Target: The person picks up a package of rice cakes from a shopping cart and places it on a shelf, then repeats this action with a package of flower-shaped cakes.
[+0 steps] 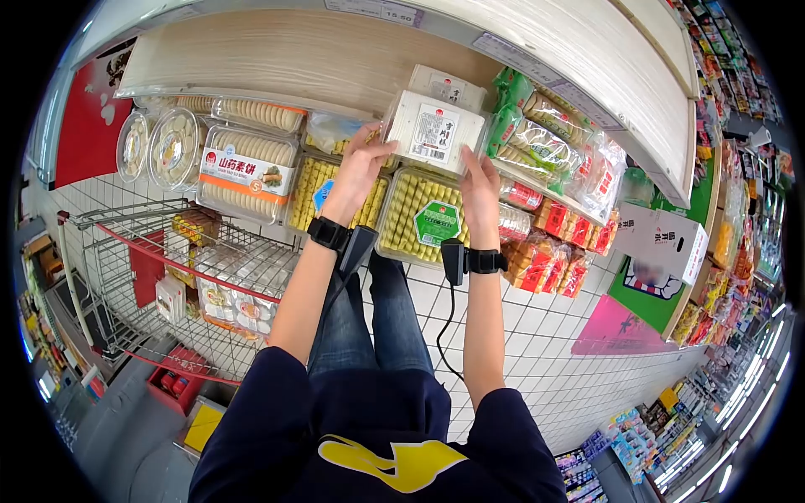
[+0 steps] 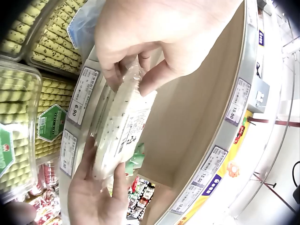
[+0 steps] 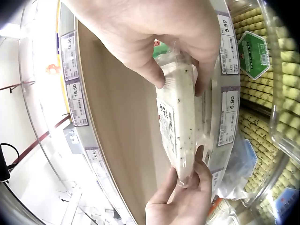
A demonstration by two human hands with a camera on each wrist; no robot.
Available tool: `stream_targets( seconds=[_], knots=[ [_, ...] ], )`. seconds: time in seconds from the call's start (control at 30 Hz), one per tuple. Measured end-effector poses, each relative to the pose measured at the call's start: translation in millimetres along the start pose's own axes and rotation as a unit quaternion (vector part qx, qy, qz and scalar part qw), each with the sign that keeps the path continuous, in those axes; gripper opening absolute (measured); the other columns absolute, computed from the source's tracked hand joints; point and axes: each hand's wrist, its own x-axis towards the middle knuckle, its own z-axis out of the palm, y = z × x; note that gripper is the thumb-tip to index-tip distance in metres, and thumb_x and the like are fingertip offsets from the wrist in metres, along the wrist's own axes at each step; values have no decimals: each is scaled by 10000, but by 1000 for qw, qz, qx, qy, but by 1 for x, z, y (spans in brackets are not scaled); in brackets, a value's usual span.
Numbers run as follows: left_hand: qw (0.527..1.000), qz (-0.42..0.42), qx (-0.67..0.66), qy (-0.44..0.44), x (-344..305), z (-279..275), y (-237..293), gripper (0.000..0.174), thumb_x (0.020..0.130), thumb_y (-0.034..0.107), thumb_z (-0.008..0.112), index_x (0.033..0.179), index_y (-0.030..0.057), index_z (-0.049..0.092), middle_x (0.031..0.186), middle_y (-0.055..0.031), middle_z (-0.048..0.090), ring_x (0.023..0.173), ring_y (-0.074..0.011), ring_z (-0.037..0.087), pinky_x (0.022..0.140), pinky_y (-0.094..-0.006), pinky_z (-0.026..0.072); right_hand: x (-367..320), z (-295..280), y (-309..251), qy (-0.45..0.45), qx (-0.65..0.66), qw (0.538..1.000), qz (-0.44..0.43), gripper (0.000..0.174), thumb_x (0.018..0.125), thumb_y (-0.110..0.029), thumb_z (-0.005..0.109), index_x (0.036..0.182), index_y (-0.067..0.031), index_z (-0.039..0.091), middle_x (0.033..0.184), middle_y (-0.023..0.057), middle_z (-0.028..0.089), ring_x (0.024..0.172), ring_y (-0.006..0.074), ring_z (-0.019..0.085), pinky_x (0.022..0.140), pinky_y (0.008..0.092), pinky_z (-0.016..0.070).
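Note:
Between my two hands is a white cake pack [image 1: 409,126] in clear wrap, with a printed label facing up in the head view. My left hand [image 1: 360,172] pinches its left end between thumb and fingers. At the opposite end my right hand [image 1: 480,191] grips it the same way. Dark specks dot the pack's side [image 3: 186,112] in the right wrist view, and crinkled wrap bunches under the fingers. A similar white pack [image 1: 449,84] lies just behind it on the wooden shelf [image 1: 285,54]. The held pack overlaps the shelf's front edge in the left wrist view.
Below the shelf sit clear boxes of yellow-green rolls [image 1: 407,214] and round biscuits [image 1: 243,172]. Green-wrapped packs [image 1: 537,138] stand to the right. A loaded wire shopping cart [image 1: 126,289] is at the left. Price tags [image 2: 82,96] line the shelf edge.

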Motion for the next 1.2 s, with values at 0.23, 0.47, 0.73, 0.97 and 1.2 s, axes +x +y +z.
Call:
stream_targets(
  seconds=[0.23,0.47,0.73,0.97,1.2],
  knots=[
    [1000,-18,4,10,18,2,-7,429,808,-26,600,1203,-22,436,1112,-110,549,1029,-173,524,912,-268,403,11,-5,2,30,53,998,18,317,848,-160,681,1094,-15,542,1084,43,602,1032,118,542,902,282,393],
    [999,-24,-10,24,28,3,-8,404,808,-36,605,1177,-17,441,1107,-110,549,1025,-174,530,896,-278,418,20,0,3,38,47,998,10,366,867,-186,663,1148,-4,518,1143,61,585,1071,135,527,958,311,369],
    [999,19,-32,10,64,7,-7,423,805,-51,580,1211,-36,464,1165,-105,528,1053,-177,510,930,-276,388,45,17,9,64,39,997,-32,636,856,-265,677,1320,27,356,1303,86,458,1198,166,418,1038,374,280],
    [999,9,-39,-2,107,3,-4,403,795,-56,576,1185,-29,480,1191,-119,526,1065,-179,515,927,-270,392,75,35,4,66,69,993,-64,642,841,-282,688,1322,-8,362,1289,74,452,1210,180,386,1039,388,266],
    [999,23,1,-36,126,11,7,440,826,7,578,1243,-25,439,1198,-84,510,1087,-158,479,926,-272,367,96,43,2,90,83,989,-80,624,832,-270,697,1305,-19,376,1284,75,449,1205,184,379,1044,432,254]
  ],
)
